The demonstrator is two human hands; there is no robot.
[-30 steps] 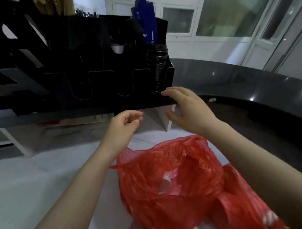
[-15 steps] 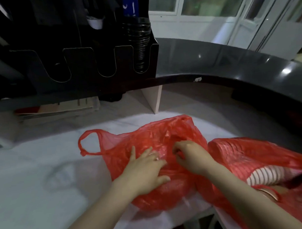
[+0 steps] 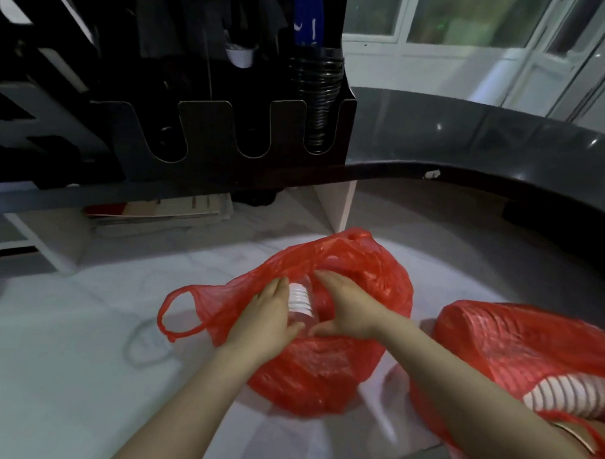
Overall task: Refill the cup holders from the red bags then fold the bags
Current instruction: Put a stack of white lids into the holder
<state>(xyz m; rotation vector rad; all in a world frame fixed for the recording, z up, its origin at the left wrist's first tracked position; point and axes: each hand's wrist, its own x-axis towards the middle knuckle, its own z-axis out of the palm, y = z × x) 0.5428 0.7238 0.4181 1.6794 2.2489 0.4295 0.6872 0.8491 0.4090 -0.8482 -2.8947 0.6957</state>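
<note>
Head view had two red bags on the white counter: centre bag mid-frame, second bag lower right. Each held one white cup stack, the second stack lower right. One black cup holder sat upper left, dark cups in its rightmost slot. Left hand and right hand were inside centre bag, both clasped round its stack.

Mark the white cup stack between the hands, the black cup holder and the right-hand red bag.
white cup stack (image 3: 299, 298), head view, ribbed rims.
black cup holder (image 3: 210, 129), head view, front panel between two slots.
right-hand red bag (image 3: 497, 342), head view, its top side.
</note>
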